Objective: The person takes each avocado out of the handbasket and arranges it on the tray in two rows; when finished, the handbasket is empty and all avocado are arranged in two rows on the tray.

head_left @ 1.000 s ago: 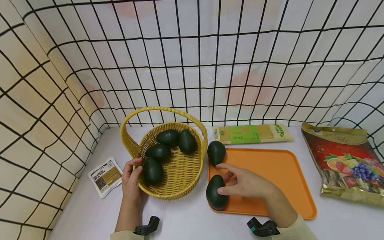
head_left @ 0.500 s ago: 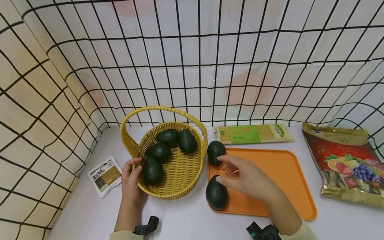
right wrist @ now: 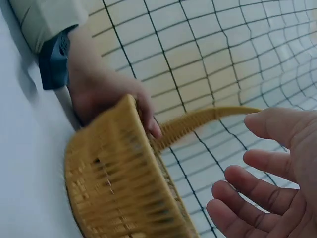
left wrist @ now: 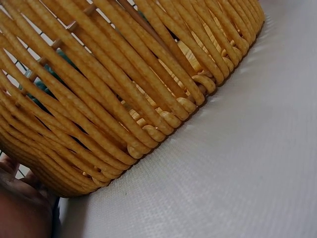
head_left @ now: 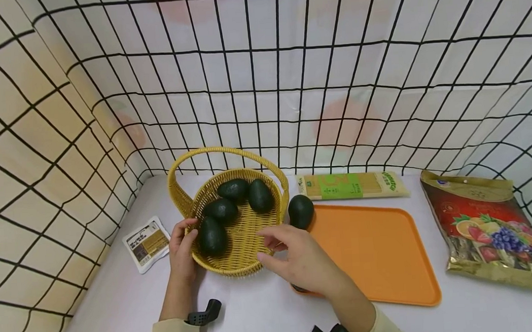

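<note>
My left hand (head_left: 182, 252) grips the left rim of a yellow wicker basket (head_left: 254, 268), its fingers over the edge and its thumb by the rim. Inside the basket lie several dark green avocados (head_left: 212, 237), mostly along the left and back. Over the basket's right rim my right hand (head_left: 301, 260) hovers, thumb and fingers parted; the right wrist view shows its fingers (right wrist: 247, 183) with nothing between them. One avocado (head_left: 301, 211) rests at the far left corner of the orange tray (head_left: 376, 250). A second avocado (head_left: 300, 289) at the near left corner is nearly hidden beneath my right hand.
Behind the tray lies a pack of noodles (head_left: 351, 186). A large red and gold fruit-print bag (head_left: 494, 231) is to the right. A small white and brown packet (head_left: 147, 244) lies left of the basket. Black wire grid (head_left: 279, 89) encloses the back and sides.
My right hand has moved left from beside the two tray avocados to over the basket's right rim. My left hand has kept its hold on the basket.
</note>
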Motion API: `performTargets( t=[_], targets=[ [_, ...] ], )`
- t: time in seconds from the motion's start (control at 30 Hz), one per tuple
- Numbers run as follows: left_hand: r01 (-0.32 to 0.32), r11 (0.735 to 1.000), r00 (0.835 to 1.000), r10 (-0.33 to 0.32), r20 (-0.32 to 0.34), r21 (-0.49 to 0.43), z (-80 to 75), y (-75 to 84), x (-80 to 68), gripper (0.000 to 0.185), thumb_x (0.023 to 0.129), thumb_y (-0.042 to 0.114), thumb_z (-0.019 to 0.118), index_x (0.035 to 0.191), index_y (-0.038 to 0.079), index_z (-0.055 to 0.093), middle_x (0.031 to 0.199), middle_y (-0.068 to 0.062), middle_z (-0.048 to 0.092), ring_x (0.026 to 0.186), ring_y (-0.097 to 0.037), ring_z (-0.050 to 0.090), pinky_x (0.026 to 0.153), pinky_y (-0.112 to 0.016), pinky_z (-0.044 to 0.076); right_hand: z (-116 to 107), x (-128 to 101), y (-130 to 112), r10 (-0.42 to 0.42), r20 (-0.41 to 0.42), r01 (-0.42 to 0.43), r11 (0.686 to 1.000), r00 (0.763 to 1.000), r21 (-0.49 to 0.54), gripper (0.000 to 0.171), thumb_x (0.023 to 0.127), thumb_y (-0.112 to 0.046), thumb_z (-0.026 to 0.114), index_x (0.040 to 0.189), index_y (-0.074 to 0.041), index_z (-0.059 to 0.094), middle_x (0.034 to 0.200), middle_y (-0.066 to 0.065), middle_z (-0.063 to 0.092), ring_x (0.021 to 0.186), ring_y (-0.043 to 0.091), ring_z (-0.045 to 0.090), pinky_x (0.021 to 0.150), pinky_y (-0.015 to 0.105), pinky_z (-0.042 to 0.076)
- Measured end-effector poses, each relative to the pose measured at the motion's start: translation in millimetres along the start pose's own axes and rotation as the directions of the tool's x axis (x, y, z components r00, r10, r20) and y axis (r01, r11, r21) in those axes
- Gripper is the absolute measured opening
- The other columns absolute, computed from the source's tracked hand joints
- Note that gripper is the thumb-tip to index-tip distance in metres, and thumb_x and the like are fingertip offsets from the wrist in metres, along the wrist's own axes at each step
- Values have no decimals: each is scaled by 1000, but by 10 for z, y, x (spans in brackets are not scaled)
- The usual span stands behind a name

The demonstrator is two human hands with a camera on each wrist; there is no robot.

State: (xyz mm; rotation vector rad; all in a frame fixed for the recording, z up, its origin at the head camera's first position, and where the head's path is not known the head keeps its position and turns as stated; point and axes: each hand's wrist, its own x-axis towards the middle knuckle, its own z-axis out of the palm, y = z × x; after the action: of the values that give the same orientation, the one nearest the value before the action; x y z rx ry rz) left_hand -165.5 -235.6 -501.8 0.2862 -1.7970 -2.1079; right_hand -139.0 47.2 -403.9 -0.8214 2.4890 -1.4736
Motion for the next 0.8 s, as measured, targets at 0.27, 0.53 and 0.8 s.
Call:
performTargets(
  t=[0.27, 0.53, 0.8],
  targets=[
    [3, 1000, 1000, -3, 3, 7, 16, 10, -6, 25, 99, 6, 45, 120, 0, 59, 125, 8, 56, 133, -11, 40, 116, -39, 25, 281, 246, -102, 22, 36, -23, 1000, 999, 13, 36, 93, -25, 74, 128, -15, 67, 111, -4, 68, 106, 18, 65, 92, 37, 57],
    [17, 1000, 1000, -17, 9, 8, 0, 6, -17, 24, 99, 6, 46, 119, 3, 60, 132, 6, 54, 139, -12, 36, 123, -48, 22, 555, 452, -164, 88, 83, -85, 996, 993, -42, 41, 94, -34, 72, 130, -15, 66, 120, 4, 69, 113, 20, 63, 92, 32, 56],
    [20, 1000, 1000, -21, 22, 16, -9, -3, -11, 26, 100, 6, 45, 122, -1, 55, 134, 6, 52, 140, -10, 36, 120, -40, 27, 687, 643, -88, 92, 102, -79, 989, 991, -126, 45, 94, -37, 72, 134, -18, 63, 123, 2, 67, 114, 21, 64, 93, 32, 53]
  ],
)
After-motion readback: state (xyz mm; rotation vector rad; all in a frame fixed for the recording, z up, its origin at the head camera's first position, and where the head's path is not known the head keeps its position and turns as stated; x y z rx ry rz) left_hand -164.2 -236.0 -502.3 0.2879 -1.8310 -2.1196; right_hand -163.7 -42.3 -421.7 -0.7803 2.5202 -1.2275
